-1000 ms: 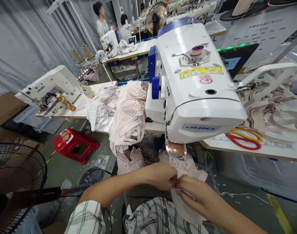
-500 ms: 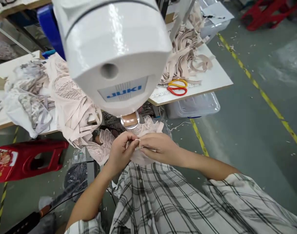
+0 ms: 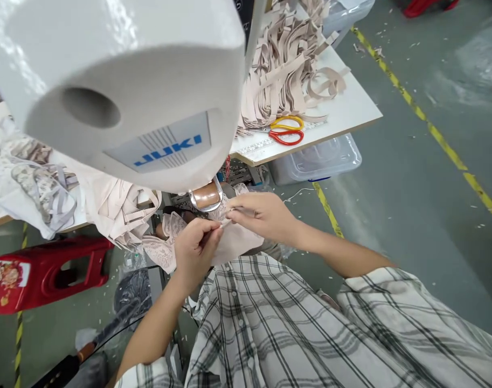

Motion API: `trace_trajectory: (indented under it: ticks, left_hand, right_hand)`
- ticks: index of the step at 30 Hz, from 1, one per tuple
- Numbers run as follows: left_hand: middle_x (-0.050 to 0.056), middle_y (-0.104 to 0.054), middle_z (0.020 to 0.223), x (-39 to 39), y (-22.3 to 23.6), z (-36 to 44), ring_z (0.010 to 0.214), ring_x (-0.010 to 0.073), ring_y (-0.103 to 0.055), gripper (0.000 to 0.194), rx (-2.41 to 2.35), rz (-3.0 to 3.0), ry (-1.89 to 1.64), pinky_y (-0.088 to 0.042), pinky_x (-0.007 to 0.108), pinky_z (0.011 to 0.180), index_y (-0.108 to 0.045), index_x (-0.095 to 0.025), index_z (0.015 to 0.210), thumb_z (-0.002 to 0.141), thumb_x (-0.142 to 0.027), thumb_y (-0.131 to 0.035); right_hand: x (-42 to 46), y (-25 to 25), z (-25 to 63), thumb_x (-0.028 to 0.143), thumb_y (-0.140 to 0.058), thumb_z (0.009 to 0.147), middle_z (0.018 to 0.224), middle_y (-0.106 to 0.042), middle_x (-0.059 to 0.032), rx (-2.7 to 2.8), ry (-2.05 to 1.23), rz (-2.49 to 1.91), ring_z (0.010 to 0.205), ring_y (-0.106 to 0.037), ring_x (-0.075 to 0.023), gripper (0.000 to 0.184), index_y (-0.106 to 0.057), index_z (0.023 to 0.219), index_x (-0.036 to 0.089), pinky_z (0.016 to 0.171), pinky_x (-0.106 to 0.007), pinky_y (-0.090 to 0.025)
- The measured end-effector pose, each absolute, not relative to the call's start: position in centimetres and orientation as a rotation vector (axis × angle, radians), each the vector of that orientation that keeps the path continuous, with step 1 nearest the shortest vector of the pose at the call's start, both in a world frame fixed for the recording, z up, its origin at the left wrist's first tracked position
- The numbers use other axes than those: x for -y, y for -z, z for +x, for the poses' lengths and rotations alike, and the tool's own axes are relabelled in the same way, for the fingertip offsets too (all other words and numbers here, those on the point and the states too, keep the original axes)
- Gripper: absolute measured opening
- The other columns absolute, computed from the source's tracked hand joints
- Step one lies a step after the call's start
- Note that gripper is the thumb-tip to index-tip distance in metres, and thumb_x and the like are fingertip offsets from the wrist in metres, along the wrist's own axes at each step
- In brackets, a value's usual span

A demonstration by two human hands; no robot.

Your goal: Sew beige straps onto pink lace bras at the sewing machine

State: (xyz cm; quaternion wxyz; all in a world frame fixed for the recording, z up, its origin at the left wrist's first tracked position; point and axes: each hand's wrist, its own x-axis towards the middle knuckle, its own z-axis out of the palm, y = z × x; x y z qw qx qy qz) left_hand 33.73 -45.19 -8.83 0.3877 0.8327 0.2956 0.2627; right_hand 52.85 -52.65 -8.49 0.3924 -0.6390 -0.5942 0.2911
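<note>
Just below the white sewing machine head [image 3: 149, 97], both hands pinch the edge of a pale pink lace bra [image 3: 240, 242]. My left hand [image 3: 197, 245] is closed, thumb and forefinger together on the fabric edge. Slightly higher and to the right, my right hand [image 3: 264, 215] is also closed on the edge, its fingertips apart from the left ones by a small gap. Lace parts of the garment hang to the left, in front of my lap. The exact bit between the right fingertips is partly hidden.
Pale strap pieces [image 3: 286, 81] lie heaped on the white table [image 3: 351, 116] with red-and-yellow-handled scissors [image 3: 286, 131]. More pale garments [image 3: 120, 210] hang over the left table edge. A red stool [image 3: 47, 272] stands at lower left, a clear plastic box [image 3: 318, 159] beneath the right table.
My right hand has moved a little up and away from my left, opening a small gap between the fingertips. The view has shifted, so the machine head looms larger and further left.
</note>
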Motion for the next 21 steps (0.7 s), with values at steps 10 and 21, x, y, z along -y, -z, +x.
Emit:
trace_trajectory:
  ticks: [10, 21]
  left_hand:
    - [0.000, -0.074, 0.080, 44.0, 6.8, 34.0, 0.068, 0.0101, -0.064, 0.009, -0.571, 2.341, -0.605, -0.049, 0.021, 0.062, -0.071, -0.021, 0.092, 0.092, -0.018, -0.063]
    - [-0.003, -0.070, 0.075, 43.6, 6.4, 34.2, 0.063, 0.0090, -0.061, 0.005, -0.621, 2.278, -0.505, -0.045, 0.019, 0.059, -0.070, -0.021, 0.089, 0.091, -0.020, -0.065]
  right_hand:
    - [51.4, 7.3, 54.5, 0.028, -0.055, 0.092, 0.077, -0.070, 0.0014, 1.532, -1.233, -1.416, 0.073, -0.061, -0.0121, 0.021, -0.071, 0.083, 0.018, 0.067, -0.023, -0.039]
    - [51.0, 6.2, 55.1, 0.022, -0.057, 0.089, 0.081, -0.073, 0.0012, 1.665, -1.302, -1.409, 0.076, -0.064, -0.0127, 0.016, -0.072, 0.086, 0.019, 0.068, -0.024, -0.040]
